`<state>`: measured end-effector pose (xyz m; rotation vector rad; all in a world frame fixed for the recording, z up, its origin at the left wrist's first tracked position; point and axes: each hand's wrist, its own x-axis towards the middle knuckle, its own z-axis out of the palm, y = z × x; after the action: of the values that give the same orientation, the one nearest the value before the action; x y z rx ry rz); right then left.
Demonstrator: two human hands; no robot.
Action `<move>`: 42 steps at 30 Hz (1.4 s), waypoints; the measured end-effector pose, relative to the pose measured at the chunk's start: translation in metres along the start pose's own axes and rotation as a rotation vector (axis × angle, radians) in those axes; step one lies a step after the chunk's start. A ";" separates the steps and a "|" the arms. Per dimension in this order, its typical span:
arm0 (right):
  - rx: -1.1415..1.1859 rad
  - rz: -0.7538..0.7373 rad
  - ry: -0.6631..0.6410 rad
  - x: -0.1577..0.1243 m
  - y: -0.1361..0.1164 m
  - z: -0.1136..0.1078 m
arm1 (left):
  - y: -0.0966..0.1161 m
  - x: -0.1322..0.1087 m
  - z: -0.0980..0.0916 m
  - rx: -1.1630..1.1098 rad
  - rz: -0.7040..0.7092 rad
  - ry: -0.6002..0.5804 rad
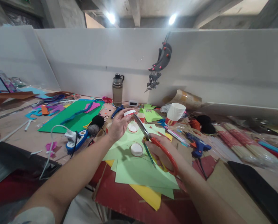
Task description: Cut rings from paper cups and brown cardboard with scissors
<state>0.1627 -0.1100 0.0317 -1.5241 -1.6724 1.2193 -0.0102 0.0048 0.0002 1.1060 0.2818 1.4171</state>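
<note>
In the head view my left hand (pixel 119 125) grips a cut-down paper cup piece (pixel 129 112), white with a red edge, held up over the green paper. My right hand (pixel 158 151) is closed around red-handled scissors (pixel 166 152), whose blades point up and left, close to the cup piece. Below the hands a white cup bottom (pixel 136 149) lies on light green paper sheets (pixel 139 174). Another cup piece (pixel 133 128) and a red-and-white cup (pixel 140 117) sit just behind. A dark green pencil-like stick (pixel 149 155) lies beside my right hand.
A stack of paper cups (pixel 175 114) stands behind right, near a blue glue gun (pixel 198 145). To the left are a power strip (pixel 77 141), yarn balls (pixel 95 125) and a green sheet (pixel 66 116). A water bottle (pixel 117 91) stands by the white partition (pixel 82 62).
</note>
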 end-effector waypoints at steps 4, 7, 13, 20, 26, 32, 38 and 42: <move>-0.004 -0.026 -0.013 0.000 -0.001 0.001 | 0.002 0.000 0.000 0.001 -0.012 0.001; 0.033 -0.093 -0.005 0.000 -0.002 0.003 | 0.003 0.001 0.000 0.005 -0.007 0.006; 0.065 -0.117 -0.021 0.001 0.007 0.003 | 0.003 0.002 0.001 0.030 0.001 0.030; -0.022 -0.112 -0.027 0.004 0.007 0.000 | 0.000 0.003 -0.001 0.073 0.002 0.017; -0.044 -0.074 -0.005 0.005 0.005 0.002 | -0.002 0.002 -0.001 0.088 0.001 0.016; -0.073 -0.050 -0.005 0.007 0.007 0.004 | -0.002 0.002 0.000 0.088 0.003 0.017; -0.057 -0.028 0.000 0.005 -0.001 0.004 | -0.003 0.002 -0.002 0.098 0.002 0.014; -0.053 -0.007 0.001 0.004 -0.003 0.005 | -0.003 0.002 -0.001 0.108 0.002 0.015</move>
<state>0.1565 -0.1069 0.0315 -1.5488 -1.7208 1.1791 -0.0091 0.0077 -0.0019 1.1838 0.3720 1.4264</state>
